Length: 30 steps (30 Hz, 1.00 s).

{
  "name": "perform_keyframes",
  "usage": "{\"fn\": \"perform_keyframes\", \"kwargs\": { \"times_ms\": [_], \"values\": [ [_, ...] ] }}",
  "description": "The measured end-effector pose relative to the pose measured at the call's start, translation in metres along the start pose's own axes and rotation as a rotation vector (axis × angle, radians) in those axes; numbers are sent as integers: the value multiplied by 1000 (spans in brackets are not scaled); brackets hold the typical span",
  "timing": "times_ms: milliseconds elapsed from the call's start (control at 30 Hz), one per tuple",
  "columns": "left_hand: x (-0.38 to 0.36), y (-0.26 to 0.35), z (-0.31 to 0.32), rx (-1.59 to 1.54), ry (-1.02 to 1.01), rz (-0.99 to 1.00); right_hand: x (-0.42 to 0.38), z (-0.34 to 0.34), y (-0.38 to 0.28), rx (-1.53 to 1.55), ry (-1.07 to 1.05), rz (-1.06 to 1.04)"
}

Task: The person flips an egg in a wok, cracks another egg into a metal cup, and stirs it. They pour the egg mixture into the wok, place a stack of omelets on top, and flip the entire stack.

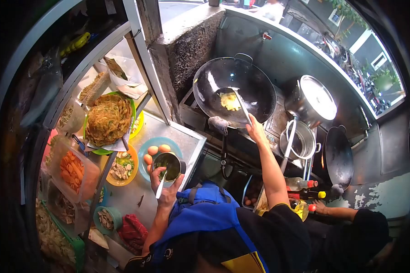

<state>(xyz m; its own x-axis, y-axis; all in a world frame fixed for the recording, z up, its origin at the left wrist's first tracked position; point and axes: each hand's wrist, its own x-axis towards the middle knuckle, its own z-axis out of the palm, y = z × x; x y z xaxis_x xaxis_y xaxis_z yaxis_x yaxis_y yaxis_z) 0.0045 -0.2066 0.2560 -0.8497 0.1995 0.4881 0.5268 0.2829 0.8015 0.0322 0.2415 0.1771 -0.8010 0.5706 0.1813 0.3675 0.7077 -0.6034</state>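
Note:
My right hand is closed around the handle of a wok spatula. Its blade end is down in a large dark wok, at a yellow patch of what looks like cooked egg. In my left hand is a small metal bowl, held by its side above the counter. A spoon leans out of this bowl toward me; the contents look dark greenish and are hard to make out. Right behind the bowl, several brown eggs lie on a blue plate.
An orange bowl of chopped food and a stack of fritters stand left. Right of the wok are a lidded pot, a smaller pot and another wok. Bottles stand near another person's arm.

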Motion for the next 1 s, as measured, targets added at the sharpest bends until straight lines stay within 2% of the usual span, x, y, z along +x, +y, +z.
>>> {"fn": "perform_keyframes", "kwargs": {
  "times_ms": [33, 100, 133, 200, 267, 300, 367, 400, 433, 500, 567, 633, 733, 800, 900, 1000],
  "values": [
    [1, -2, 1, -31, 32, 2, -1, -7, -12, 0, 3, 0],
    [1, -2, -1, -27, 36, 33, -4, -34, -42, -242, -187, 135],
    [2, -1, -1, -23, 40, 56, -10, -49, -57, -285, -198, 164],
    [-1, -7, -2, -58, 57, 35, -6, -56, -39, -239, -125, 118],
    [-5, -6, -7, -117, 49, -40, -6, -63, -13, -17, 38, 2],
    [-4, -6, -9, -109, 44, -56, 1, -51, 22, 94, 109, -88],
    [-4, -8, -13, -84, 40, -64, 2, -88, -4, 619, -147, 361],
    [-5, -9, -14, -76, 36, -66, 3, -104, -14, 613, -181, 337],
    [-6, -10, -15, -68, 36, -66, 6, -117, -17, 336, -231, 259],
    [-8, -13, -18, -57, 29, -73, 14, -117, 0, -491, -102, 82],
    [-8, -15, -20, -54, 16, -86, 18, -127, -15, -405, -135, 143],
    [-7, -12, -23, -48, 18, -90, 12, -129, -27, -322, -183, 97],
    [-9, -8, -27, 41, 48, -42, 10, -125, -33, -337, -335, 195],
    [-13, -8, -28, 50, 49, -101, 10, -116, -32, -365, -331, 161],
    [-13, -5, -29, 21, 51, -112, 21, -112, -25, -439, -308, 96],
    [-12, -3, -30, 71, 32, -78, 39, -130, -46, -594, -262, 55]
  ]
}}
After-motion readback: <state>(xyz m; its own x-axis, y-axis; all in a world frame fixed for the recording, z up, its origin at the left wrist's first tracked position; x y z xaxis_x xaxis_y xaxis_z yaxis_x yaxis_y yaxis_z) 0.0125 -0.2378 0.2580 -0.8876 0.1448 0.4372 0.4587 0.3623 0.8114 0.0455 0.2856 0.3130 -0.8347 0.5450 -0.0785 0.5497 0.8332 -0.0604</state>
